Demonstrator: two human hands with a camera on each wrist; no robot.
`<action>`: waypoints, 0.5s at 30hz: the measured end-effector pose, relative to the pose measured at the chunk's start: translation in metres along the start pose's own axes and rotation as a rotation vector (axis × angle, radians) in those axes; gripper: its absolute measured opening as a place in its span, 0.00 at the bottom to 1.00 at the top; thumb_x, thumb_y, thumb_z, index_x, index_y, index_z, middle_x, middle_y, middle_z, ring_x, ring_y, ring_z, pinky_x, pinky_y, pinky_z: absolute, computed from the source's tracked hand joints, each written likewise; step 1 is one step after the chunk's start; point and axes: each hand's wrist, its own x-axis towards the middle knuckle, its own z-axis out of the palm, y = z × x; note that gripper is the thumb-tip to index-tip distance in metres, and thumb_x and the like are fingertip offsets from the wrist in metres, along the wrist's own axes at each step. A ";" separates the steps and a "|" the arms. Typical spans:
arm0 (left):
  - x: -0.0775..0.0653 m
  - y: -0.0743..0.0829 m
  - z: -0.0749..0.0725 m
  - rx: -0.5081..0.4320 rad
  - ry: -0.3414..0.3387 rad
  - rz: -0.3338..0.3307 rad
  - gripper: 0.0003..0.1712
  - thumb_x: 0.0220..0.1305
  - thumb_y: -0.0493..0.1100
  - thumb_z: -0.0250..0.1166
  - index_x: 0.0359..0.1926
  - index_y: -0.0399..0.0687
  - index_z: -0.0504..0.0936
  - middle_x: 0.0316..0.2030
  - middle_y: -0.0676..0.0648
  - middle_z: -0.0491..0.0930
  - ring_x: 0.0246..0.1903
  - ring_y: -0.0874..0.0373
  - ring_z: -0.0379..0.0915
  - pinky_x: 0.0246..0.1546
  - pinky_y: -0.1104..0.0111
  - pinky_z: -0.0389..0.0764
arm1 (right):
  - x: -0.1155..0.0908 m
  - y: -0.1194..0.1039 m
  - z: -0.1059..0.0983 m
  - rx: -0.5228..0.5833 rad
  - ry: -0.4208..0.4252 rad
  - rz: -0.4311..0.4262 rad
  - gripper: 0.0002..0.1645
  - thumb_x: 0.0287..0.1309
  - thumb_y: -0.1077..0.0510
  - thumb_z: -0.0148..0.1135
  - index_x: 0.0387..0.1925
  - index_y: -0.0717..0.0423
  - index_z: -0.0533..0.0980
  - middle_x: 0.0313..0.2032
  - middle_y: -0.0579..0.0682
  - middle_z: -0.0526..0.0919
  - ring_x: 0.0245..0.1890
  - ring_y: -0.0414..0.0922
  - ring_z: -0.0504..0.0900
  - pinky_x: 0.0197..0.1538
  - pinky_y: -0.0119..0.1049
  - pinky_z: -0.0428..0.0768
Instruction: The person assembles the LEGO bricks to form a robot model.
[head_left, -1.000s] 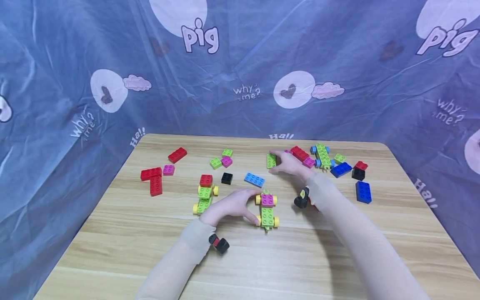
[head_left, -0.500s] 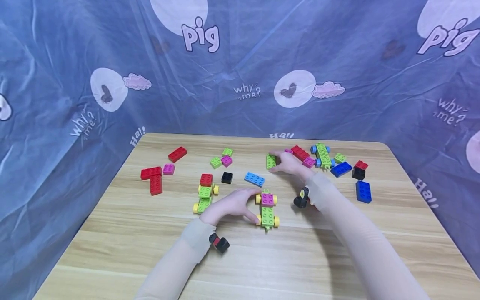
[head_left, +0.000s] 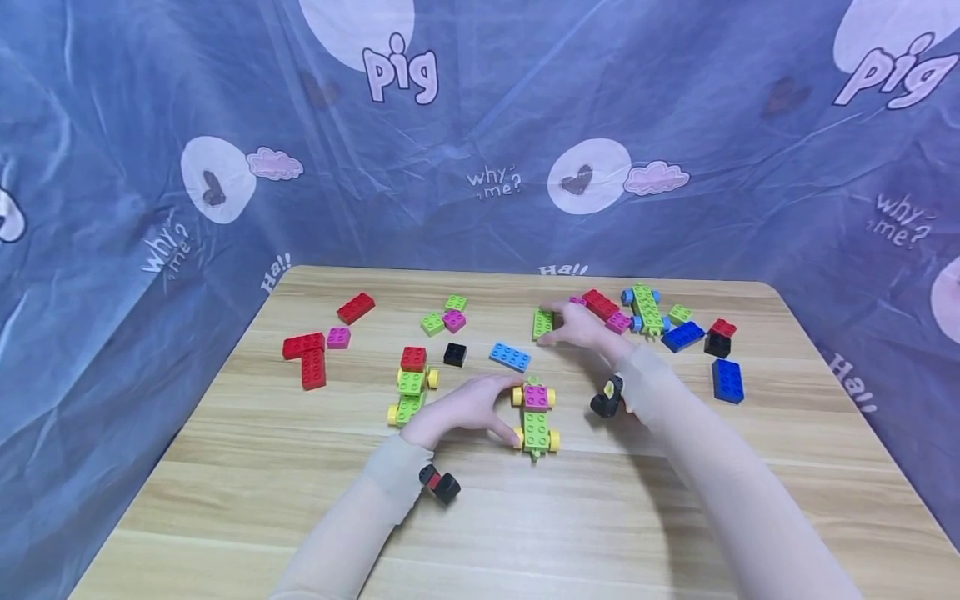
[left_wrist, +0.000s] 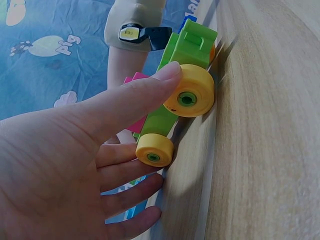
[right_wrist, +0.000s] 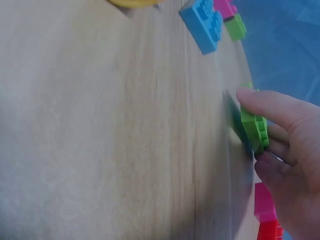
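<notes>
My left hand (head_left: 468, 405) holds a green toy car (head_left: 536, 429) with yellow wheels and a pink brick on top. In the left wrist view, the thumb rests on one yellow wheel (left_wrist: 192, 92), and the fingers reach to the other wheel (left_wrist: 155, 151). Farther back, my right hand (head_left: 576, 325) grips the ends of a flat green brick (head_left: 541, 323) between thumb and fingers. The right wrist view has this green brick (right_wrist: 254, 127) close over the tabletop. Left of my left hand stands a second green car (head_left: 408, 408), partly hidden, with a red brick at its front.
A light blue brick (head_left: 510, 357) and a black brick (head_left: 454, 354) lie between the hands. Red bricks (head_left: 312, 368) are at the left. At the right are a green car with blue wheels (head_left: 647, 308) and dark blue bricks (head_left: 727, 381). A blue printed cloth (head_left: 480, 125) hangs behind the table.
</notes>
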 end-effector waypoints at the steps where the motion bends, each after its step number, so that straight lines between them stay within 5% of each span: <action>1: 0.000 0.000 0.000 -0.003 -0.001 0.000 0.60 0.38 0.55 0.80 0.71 0.45 0.61 0.71 0.45 0.61 0.70 0.50 0.56 0.71 0.58 0.57 | -0.001 -0.001 0.000 0.000 0.002 -0.001 0.46 0.48 0.55 0.73 0.65 0.69 0.65 0.63 0.67 0.70 0.63 0.61 0.69 0.66 0.53 0.66; 15: 0.000 -0.002 0.000 -0.015 -0.003 -0.005 0.60 0.38 0.55 0.80 0.71 0.47 0.60 0.71 0.46 0.60 0.70 0.50 0.56 0.71 0.58 0.57 | -0.027 -0.027 -0.002 0.076 0.042 -0.025 0.49 0.45 0.52 0.75 0.67 0.63 0.64 0.65 0.61 0.69 0.64 0.60 0.69 0.65 0.55 0.67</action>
